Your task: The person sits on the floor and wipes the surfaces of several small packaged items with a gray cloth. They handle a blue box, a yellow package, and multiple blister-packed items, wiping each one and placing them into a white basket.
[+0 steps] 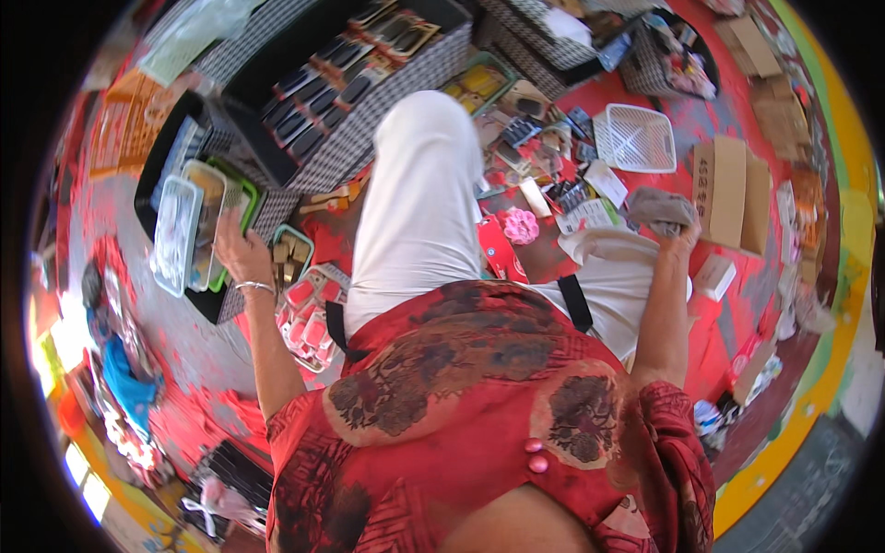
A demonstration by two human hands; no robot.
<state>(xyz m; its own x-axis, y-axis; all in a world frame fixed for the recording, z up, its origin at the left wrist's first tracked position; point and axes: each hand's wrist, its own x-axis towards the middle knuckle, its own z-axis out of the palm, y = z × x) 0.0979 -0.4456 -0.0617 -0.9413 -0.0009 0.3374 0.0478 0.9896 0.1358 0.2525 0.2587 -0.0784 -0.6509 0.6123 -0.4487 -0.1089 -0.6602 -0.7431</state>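
At the left, my left hand (243,252) has its fingers stretched out at the edge of a green plastic tray (245,205). Whether the fingertips touch the tray I cannot tell. Next to it lean a clear tub (206,187) and a pale blue basket (178,232) of plastic-wrapped items, both tilted on a black-and-white patterned box. On the right, beside my bent knee, my right hand (682,241) is closed round a crumpled grey cloth (660,211). My thumb and part of the fingers are hidden by the cloth.
Ahead stands a large patterned bin (387,111) with rows of packaged brushes. A white basket (636,138) and a cardboard box (731,192) are at the right. Small packages and a pink flower (521,226) lie between my legs; pink-and-white packs (309,313) fill a basket by my left thigh.
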